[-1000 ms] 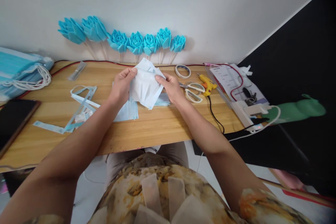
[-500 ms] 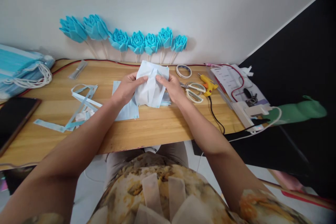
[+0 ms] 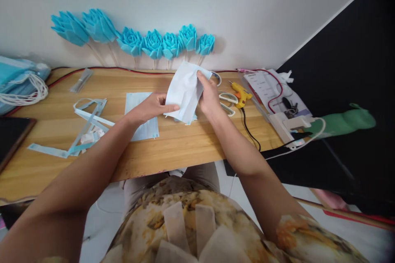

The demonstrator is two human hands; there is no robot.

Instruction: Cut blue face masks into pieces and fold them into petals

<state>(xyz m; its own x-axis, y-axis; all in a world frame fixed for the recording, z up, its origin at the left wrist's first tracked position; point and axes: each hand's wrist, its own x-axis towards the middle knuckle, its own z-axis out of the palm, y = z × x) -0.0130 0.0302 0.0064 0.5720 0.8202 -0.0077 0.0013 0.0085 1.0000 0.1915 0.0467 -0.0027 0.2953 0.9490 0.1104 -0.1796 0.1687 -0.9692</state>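
Note:
A pale blue-white mask sheet [image 3: 185, 84] is held tilted above the wooden table, its surface creased. My left hand [image 3: 151, 109] pinches its lower left corner, thumb on top. The upper right side is gripped by my right hand [image 3: 211, 94], whose thumb presses near the top edge. Beneath my left wrist lies a flat light blue mask sheet [image 3: 148, 129]. Small blue pieces [image 3: 194, 118] show partly under the held sheet. Just right of my right hand are scissors with white handles [image 3: 228, 102], their blades hidden.
Blue flowers on sticks [image 3: 153, 43] lean against the wall. Cut strips [image 3: 94, 117], a phone [image 3: 14, 135] and a mask pile [image 3: 15, 70] lie left. Rightward are a yellow glue gun [image 3: 242, 96] with a trailing cord, a power strip [image 3: 279, 125] and a green bottle [image 3: 344, 123].
The mask sheet has turned from roughly upright to a slant. My left hand has slid to its lower left corner, and my right hand has risen toward its top right. The camera view shifted slightly.

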